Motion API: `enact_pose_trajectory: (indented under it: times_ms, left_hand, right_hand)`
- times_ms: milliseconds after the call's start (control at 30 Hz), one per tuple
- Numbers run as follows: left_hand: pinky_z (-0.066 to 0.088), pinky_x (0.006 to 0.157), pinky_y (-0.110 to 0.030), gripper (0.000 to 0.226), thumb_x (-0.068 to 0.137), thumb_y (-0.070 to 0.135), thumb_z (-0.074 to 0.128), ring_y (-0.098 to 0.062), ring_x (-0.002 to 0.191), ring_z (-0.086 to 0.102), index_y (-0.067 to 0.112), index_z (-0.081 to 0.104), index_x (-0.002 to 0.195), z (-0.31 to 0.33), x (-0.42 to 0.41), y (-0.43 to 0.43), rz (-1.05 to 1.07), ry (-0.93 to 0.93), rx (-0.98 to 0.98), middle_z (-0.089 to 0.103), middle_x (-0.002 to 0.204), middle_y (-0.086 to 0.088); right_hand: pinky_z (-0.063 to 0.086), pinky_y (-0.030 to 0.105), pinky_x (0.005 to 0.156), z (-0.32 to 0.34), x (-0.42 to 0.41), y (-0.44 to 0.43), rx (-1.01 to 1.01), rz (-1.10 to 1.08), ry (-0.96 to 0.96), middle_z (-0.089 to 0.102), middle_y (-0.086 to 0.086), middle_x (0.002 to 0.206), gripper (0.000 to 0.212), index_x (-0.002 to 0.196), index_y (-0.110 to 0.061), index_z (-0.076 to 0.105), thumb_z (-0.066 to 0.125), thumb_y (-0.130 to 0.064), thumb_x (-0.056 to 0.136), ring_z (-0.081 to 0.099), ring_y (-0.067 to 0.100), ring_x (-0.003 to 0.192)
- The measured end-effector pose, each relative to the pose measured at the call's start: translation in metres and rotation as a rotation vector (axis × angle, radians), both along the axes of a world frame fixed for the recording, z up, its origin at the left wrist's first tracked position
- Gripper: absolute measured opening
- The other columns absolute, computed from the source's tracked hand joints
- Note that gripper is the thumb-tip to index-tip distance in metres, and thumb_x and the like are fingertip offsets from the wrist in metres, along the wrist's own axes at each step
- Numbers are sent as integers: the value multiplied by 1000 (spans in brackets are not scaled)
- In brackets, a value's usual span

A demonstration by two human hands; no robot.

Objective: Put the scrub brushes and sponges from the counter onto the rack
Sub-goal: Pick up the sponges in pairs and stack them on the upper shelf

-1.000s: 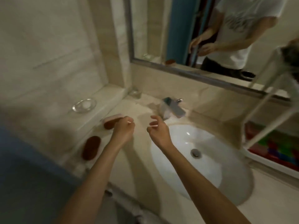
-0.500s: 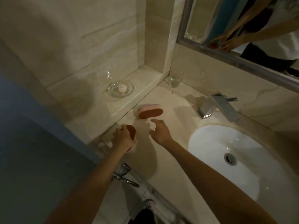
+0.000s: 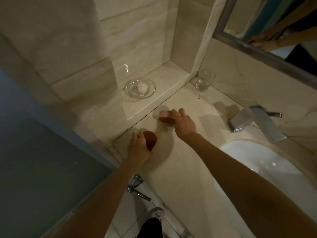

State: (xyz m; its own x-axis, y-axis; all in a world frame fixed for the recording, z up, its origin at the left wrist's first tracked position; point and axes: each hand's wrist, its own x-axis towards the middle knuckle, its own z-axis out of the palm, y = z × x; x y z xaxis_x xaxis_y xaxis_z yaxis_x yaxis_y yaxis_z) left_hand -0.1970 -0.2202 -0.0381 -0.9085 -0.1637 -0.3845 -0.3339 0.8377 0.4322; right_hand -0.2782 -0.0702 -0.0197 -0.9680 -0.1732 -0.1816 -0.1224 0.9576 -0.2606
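- Gripping the brush (image 3: 151, 140), the left hand (image 3: 138, 148) sits near the left edge of the surface (image 3: 171, 170); its fingers curl round the brush's left side.
- The brush is a dark brown oval. Only its right half shows past the fingers, and whether it rests on the surface or is lifted cannot be told.
- The right hand (image 3: 185, 125) reaches further in, with its fingers (image 3: 173, 112) laid over the right end of the sponge (image 3: 164, 116).
- Whether those fingers have closed round the sponge cannot be told.
- The sponge is pink on top and brown beneath, and lies on the surface just beside the step up to the ledge (image 3: 166, 78).
- Brush and sponge are near each other but apart, the brush closer to the person.
- On the ledge stands a glass dish (image 3: 131, 91) with a small white round thing (image 3: 142, 87) in its middle.
- A clear tumbler (image 3: 205, 80) stands upright in the back corner of the surface.
- A chrome tap (image 3: 253, 121) sits behind the white sink (image 3: 274, 177), right of both hands.
- A mirror (image 3: 283, 23) at upper right reflects the person's hands.
- Below the surface's edge are a metal handle (image 3: 136, 187) and a pale shoe (image 3: 157, 213) on the floor.
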Motion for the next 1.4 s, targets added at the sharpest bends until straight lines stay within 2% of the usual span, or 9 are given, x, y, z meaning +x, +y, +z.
enact_pose_trajectory:
  times_ms: [100, 167, 233, 333, 467, 733, 1000, 1233, 1400]
  left_hand:
    - [41, 103, -40, 82, 78, 19, 71, -32, 126, 42, 9, 23, 144, 4, 0, 6, -5, 4, 10, 32, 141, -16]
    - [40, 106, -43, 85, 77, 20, 72, -32, 130, 38, 10, 22, 145, 10, 0, 11, -6, -11, 22, 29, 145, -17]
    - [40, 107, -43, 86, 76, 21, 73, -32, 131, 38, 11, 23, 145, 22, 0, 20, 10, -8, 30, 29, 145, -14]
    - [43, 103, -41, 85, 72, 19, 74, -30, 125, 42, 12, 28, 143, 48, -3, 38, 10, 63, 39, 35, 138, -11]
    - [44, 100, -43, 80, 72, 19, 72, -30, 120, 45, 14, 31, 140, 100, -8, 84, -74, 200, 130, 37, 132, -10]
    - [35, 107, -38, 86, 74, 20, 74, -29, 127, 40, 15, 25, 145, 213, 13, 223, -411, 525, 308, 35, 138, -11]
    - [37, 105, -39, 89, 77, 20, 71, -29, 127, 40, 19, 17, 147, 293, 81, 385, -824, 702, 415, 29, 140, -7]
    - [18, 118, -49, 93, 78, 16, 67, -28, 140, 24, 17, 9, 150, 335, 135, 495, -1123, 768, 331, 23, 149, -6]
    - [9, 120, -47, 87, 79, 19, 64, -28, 141, 24, 13, 13, 149, 346, 144, 552, -1249, 794, 218, 26, 148, -7]
  right_hand:
    - [41, 37, 92, -1, 7, 10, 105, -20, 78, 48, 12, 127, 36, 126, -10, 46, 46, -11, 90, 43, 30, 117]
    - [37, 36, 94, 4, 13, 17, 88, -41, 99, 52, 12, 124, 33, 123, -9, 49, 45, -21, 92, 42, 29, 116]
    - [37, 37, 96, 18, 22, 29, -16, -126, 81, 52, 14, 122, 37, 122, -6, 50, 46, -28, 92, 44, 31, 113]
    - [43, 39, 89, 46, 37, 51, -191, -257, 101, 47, 19, 121, 38, 120, 0, 49, 46, -24, 91, 50, 35, 107]
    - [43, 40, 89, 97, 64, 97, -327, -415, 241, 45, 17, 123, 34, 119, -1, 51, 43, -20, 92, 53, 36, 106]
    - [37, 30, 86, 216, 142, 220, -371, -683, 637, 46, 12, 129, 32, 123, -9, 48, 43, -19, 92, 51, 30, 110]
    - [38, 36, 93, 294, 267, 364, -296, -1019, 933, 53, 14, 126, 35, 126, -10, 45, 43, -17, 91, 52, 32, 113]
    - [47, 45, 95, 330, 356, 482, -332, -1248, 940, 60, 14, 117, 29, 117, -10, 52, 45, -19, 91, 57, 32, 105]
    - [47, 39, 91, 335, 367, 544, -334, -1242, 806, 59, 12, 115, 27, 115, -12, 56, 41, -21, 93, 54, 24, 98]
